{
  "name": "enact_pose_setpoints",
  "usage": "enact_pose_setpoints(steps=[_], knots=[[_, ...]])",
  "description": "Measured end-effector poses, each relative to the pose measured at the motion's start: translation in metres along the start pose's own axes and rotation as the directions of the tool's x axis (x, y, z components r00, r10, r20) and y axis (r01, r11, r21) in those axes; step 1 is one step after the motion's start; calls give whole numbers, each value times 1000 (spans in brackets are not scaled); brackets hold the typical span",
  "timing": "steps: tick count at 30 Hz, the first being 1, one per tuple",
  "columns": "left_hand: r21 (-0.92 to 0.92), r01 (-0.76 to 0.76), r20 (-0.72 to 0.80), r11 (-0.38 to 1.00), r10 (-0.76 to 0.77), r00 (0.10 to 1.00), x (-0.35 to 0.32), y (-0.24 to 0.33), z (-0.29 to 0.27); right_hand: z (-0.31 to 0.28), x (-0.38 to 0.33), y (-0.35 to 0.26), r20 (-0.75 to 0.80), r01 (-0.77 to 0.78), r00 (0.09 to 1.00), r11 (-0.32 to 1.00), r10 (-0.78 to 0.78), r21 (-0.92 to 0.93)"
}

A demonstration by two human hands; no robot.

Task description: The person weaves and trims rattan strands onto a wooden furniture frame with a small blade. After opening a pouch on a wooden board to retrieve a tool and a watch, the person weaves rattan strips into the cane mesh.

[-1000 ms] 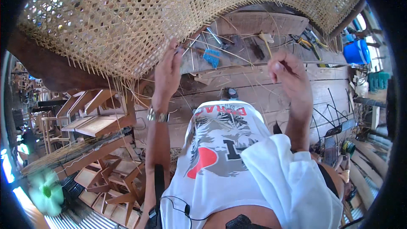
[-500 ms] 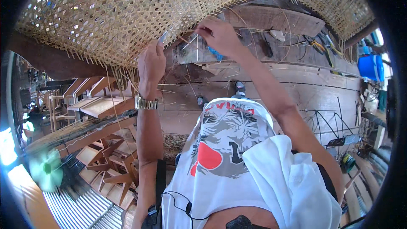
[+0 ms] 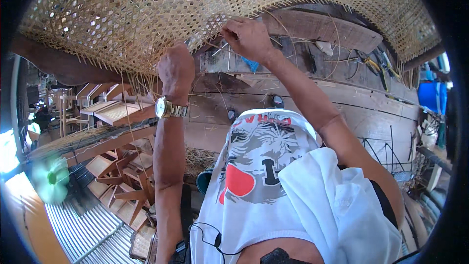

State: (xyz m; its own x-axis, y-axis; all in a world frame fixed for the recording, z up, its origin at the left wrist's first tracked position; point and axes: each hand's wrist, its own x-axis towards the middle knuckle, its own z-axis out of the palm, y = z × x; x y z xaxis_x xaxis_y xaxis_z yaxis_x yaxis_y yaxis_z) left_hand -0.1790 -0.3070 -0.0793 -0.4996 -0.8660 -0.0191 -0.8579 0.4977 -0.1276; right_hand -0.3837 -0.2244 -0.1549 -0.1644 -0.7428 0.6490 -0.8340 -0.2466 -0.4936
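Two hands work at the lower edge of a large sheet of open-weave cane webbing [image 3: 146, 14], which arches across the top of the view and hangs over a wooden workbench [image 3: 312, 93]. The webbing is pale straw in colour, with a regular pattern of small holes, and loose cane strands [image 3: 132, 112] trail from its frayed lower edge on the left.

The left hand [image 3: 176, 71] is raised to that edge, knuckles toward the camera, fingers curled inward against the weave; what they grip is hidden behind the hand. A metal wristwatch [image 3: 168, 109] sits on that wrist. The right hand [image 3: 246, 36] is just beside it, higher and to the right, fingers bunched together at the edge of the webbing, pinching what looks like a thin strand, though the strand itself is too fine to make out clearly.

Below the hands, the workbench carries scattered bits of cane, a small blue object [image 3: 251, 64] and some hand tools [image 3: 371, 63] toward the right. The person wears a white printed shirt [image 3: 264, 176]. Lower left, unfinished wooden chair frames [image 3: 122, 176] are stacked on the floor near corrugated metal sheeting [image 3: 83, 230]. A blue container [image 3: 430, 95] stands at the far right.
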Motion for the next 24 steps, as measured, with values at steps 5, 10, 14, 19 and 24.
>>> enact_pose_setpoints(steps=[5,10,14,19,24], knots=[[-37,-37,-65,999,35,997,6,6,5,-3,4,4,26,-20,999,999,19,45],[-98,33,-57,995,-38,998,2,9,4,11,4,11,11,24,1000,998,-24,66],[-21,-33,-67,999,32,997,3,11,-3,26,0,18,-12,-35,999,995,37,97],[-12,-60,-66,998,59,996,5,13,-3,39,-1,22,-20,-36,999,990,39,137],[-55,-66,-83,996,61,995,3,5,-3,69,5,1,-102,-16,994,980,37,199]])
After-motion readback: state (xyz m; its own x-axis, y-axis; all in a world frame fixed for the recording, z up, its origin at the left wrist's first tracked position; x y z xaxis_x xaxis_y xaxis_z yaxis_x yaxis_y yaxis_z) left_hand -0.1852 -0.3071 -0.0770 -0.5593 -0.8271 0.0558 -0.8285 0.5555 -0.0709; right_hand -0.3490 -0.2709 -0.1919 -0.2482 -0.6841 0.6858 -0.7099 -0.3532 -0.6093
